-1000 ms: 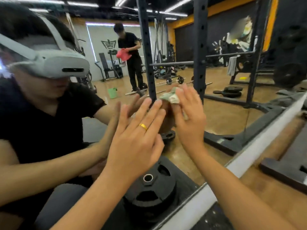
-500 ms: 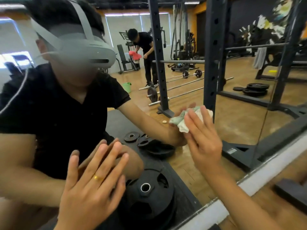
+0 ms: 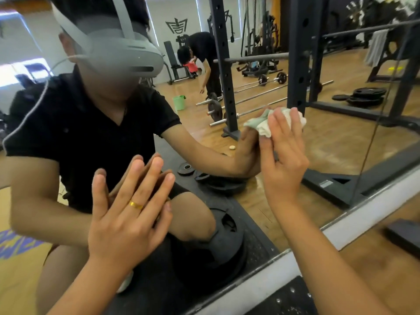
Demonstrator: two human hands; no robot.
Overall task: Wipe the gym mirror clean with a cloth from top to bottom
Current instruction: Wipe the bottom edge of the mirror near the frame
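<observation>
The gym mirror fills most of the view and runs down to a white lower frame. My right hand presses a crumpled white and pale green cloth against the glass with straight fingers, low on the mirror right of centre. My left hand, with a gold ring, lies flat on the glass lower left, fingers spread. Both hands meet their reflections.
The mirror reflects me crouching, a black power rack, barbells, weight plates and another person bending over behind. A black weight plate shows near the bottom edge. Wooden floor lies to the right below the frame.
My left hand slid down and left across the glass. My right hand with the cloth shifted right, and the view dropped lower along the mirror.
</observation>
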